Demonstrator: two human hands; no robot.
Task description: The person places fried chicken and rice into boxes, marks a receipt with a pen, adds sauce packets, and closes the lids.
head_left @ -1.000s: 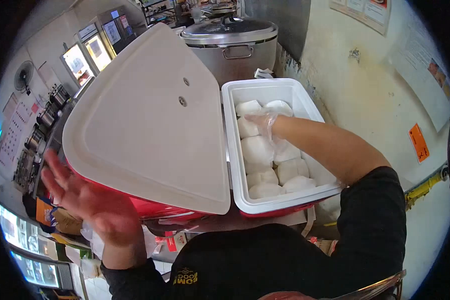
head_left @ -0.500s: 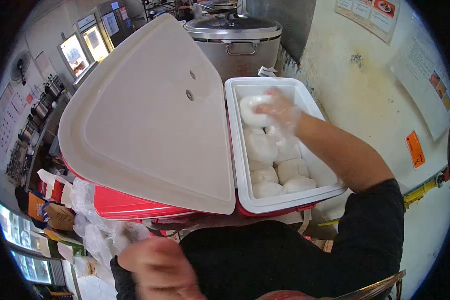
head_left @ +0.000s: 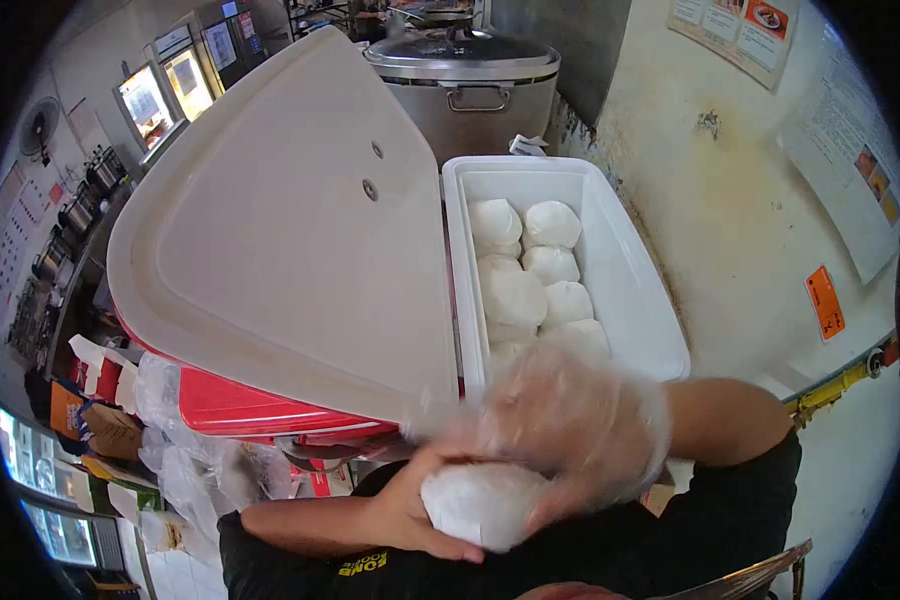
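A round white paper-wrapped bundle (head_left: 480, 500) rests low in front of my body. My left hand (head_left: 415, 505) cups it from the left, thumb underneath. My right hand (head_left: 580, 415), in a clear loose plastic glove and smeared by motion, arches over the bundle with its fingertips pressed to the right end. Just beyond the hands stands a white-lined cooler box (head_left: 638, 265), holding several similar white bundles (head_left: 511, 296) stacked along its left side. The nearest ones are partly hidden behind my right hand.
A large white cooler lid (head_left: 300, 230) stands tilted up left of the box, above a red cooler body (head_left: 270, 405). Behind is a big lidded metal pot (head_left: 470, 110). A stained wall (head_left: 720, 200) with posters rises close on the right. Plastic bags (head_left: 185, 480) hang at lower left.
My right hand has come out of the cooler box toward my body with a white bundle. My left hand, formerly lower and without the bundle, is now around it.
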